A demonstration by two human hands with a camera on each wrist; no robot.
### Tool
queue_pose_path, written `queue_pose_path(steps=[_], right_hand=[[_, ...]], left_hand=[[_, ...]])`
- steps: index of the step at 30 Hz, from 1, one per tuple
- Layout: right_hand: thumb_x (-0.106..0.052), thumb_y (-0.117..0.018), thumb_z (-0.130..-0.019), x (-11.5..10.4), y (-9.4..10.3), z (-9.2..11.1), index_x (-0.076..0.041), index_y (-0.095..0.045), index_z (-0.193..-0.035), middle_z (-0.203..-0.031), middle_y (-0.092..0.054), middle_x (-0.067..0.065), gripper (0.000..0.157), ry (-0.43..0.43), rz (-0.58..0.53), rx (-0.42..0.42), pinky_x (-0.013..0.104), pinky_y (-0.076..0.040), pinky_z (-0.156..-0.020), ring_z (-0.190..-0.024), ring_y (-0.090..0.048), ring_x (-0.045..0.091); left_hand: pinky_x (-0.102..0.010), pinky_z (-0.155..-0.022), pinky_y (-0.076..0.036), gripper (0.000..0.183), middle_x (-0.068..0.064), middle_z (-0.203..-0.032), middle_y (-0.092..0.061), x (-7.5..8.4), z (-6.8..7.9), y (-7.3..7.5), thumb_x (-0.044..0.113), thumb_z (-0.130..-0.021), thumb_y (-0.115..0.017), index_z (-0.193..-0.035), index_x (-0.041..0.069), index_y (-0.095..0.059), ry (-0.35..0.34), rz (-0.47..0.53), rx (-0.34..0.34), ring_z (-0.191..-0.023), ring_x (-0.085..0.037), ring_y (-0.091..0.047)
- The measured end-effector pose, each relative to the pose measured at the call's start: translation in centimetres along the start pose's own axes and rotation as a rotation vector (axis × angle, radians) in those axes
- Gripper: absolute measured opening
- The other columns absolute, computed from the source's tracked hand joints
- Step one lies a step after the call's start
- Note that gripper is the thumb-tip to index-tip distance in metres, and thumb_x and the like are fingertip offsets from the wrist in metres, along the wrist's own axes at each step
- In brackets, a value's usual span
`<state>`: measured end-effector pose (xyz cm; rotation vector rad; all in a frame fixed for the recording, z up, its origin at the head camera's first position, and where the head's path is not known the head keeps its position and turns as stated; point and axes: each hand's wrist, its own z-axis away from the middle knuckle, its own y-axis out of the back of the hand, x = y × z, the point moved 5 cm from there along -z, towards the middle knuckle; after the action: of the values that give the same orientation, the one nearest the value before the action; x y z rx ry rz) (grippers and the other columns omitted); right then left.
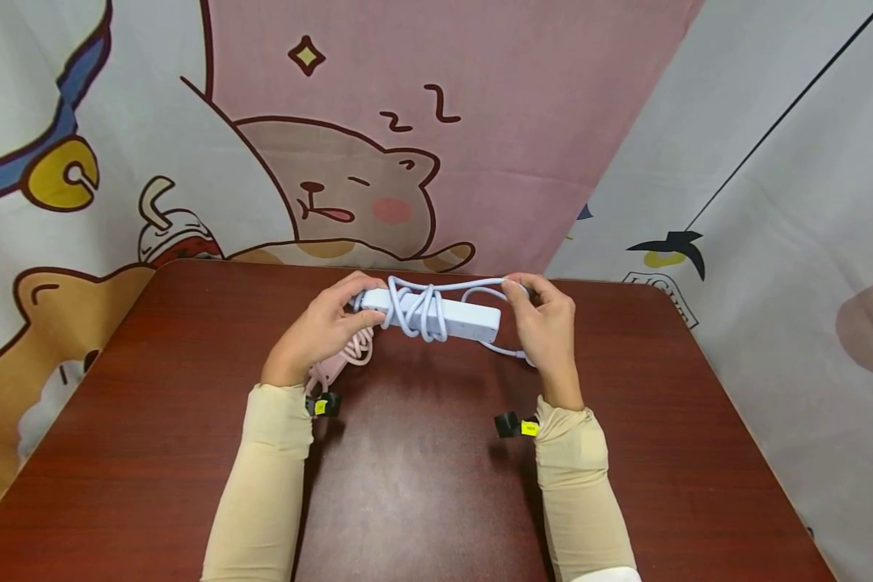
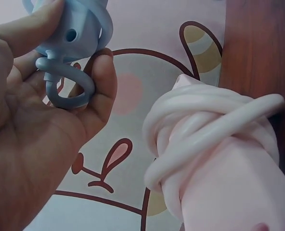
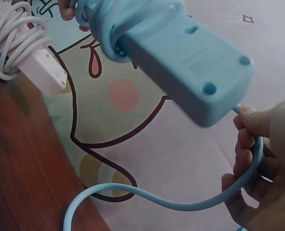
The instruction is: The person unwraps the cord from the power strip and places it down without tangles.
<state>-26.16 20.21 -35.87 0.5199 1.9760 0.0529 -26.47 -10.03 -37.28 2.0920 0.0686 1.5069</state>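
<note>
A light blue power strip [image 1: 473,321] is held up above the table, several turns of its cord [image 1: 425,311] wound around the middle. My left hand [image 1: 327,323] grips the strip's left end between thumb and fingers. A short bend of cord hangs from that end beside my fingers in the left wrist view. My right hand [image 1: 549,331] pinches a loose stretch of the cord at the other side. In the right wrist view this cord [image 3: 166,203] runs through the fingers and curves away to the left, below the strip's underside.
A pink power strip [image 1: 331,368] with its pale cord wrapped around it lies on the brown table [image 1: 415,477], partly behind my left hand and wrist. Behind the table's far edge hangs a cartoon-printed curtain [image 1: 524,105].
</note>
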Motion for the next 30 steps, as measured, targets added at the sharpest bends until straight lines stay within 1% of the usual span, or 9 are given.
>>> queue_pose_path(steps=[5,8,11,15,22,26,30], right_hand=[[-0.015,-0.074,-0.094,-0.2,0.1,-0.1,0.001,-0.076,-0.103,-0.080,-0.065,-0.012,0.018,-0.013,-0.023,0.025,0.016,-0.040,-0.063,-0.069,-0.053,0.001],[-0.017,-0.074,-0.094,-0.5,0.2,-0.1,0.000,-0.076,-0.102,-0.078,-0.065,-0.016,0.019,-0.007,-0.044,0.032,0.016,-0.042,-0.063,-0.069,-0.054,0.001],[-0.019,-0.073,-0.095,-1.1,0.3,0.0,0.001,-0.076,-0.101,-0.078,-0.065,-0.015,0.021,0.024,-0.067,0.034,0.017,-0.040,-0.061,-0.067,-0.052,0.002],[-0.017,-0.072,-0.096,-1.7,0.5,0.1,0.002,-0.075,-0.102,-0.080,-0.065,-0.014,0.020,0.071,-0.091,0.024,0.019,-0.038,-0.060,-0.067,-0.049,0.003],[-0.011,-0.071,-0.095,-2.2,0.5,0.2,0.004,-0.074,-0.101,-0.086,-0.069,-0.016,0.016,0.122,-0.163,0.001,0.019,-0.042,-0.067,-0.076,-0.056,0.005],[-0.007,-0.071,-0.095,-2.8,0.5,0.4,0.007,-0.073,-0.100,-0.087,-0.070,-0.015,0.015,0.155,-0.193,-0.007,0.018,-0.045,-0.071,-0.079,-0.058,0.005],[-0.005,-0.069,-0.096,-3.2,0.7,0.5,0.011,-0.071,-0.102,-0.089,-0.069,-0.015,0.017,0.173,-0.211,-0.020,0.018,-0.046,-0.073,-0.080,-0.058,0.003]], left_hand=[[-0.036,-0.089,-0.051,0.028,0.001,-0.121,-0.059,-0.1,0.0,-0.1,0.018,-0.099,-0.068,-0.127,0.017,-0.063,0.017,-0.004,-0.005,-0.105,-0.016,-0.055],[-0.040,-0.090,-0.050,0.028,0.000,-0.121,-0.059,-0.1,0.0,0.0,0.016,-0.099,-0.068,-0.126,0.016,-0.063,0.013,0.000,-0.003,-0.106,-0.017,-0.055],[-0.041,-0.089,-0.050,0.028,0.000,-0.121,-0.059,-0.2,0.0,0.0,0.015,-0.098,-0.068,-0.126,0.015,-0.063,0.010,0.003,-0.003,-0.105,-0.018,-0.055],[-0.040,-0.090,-0.050,0.029,0.000,-0.121,-0.059,-0.2,0.0,0.0,0.016,-0.099,-0.068,-0.127,0.015,-0.062,0.007,-0.004,-0.001,-0.105,-0.017,-0.055],[-0.040,-0.093,-0.048,0.030,-0.001,-0.123,-0.057,-0.2,0.1,0.3,0.019,-0.101,-0.065,-0.129,0.014,-0.060,0.013,-0.022,0.020,-0.108,-0.017,-0.054],[-0.040,-0.095,-0.044,0.029,-0.003,-0.120,-0.057,-0.4,0.0,0.6,0.020,-0.102,-0.064,-0.129,0.013,-0.059,0.008,-0.057,0.053,-0.107,-0.017,-0.053],[-0.035,-0.089,-0.042,0.030,-0.006,-0.114,-0.055,-0.5,0.0,1.0,0.018,-0.101,-0.063,-0.130,0.011,-0.059,0.003,-0.078,0.107,-0.100,-0.019,-0.052]])
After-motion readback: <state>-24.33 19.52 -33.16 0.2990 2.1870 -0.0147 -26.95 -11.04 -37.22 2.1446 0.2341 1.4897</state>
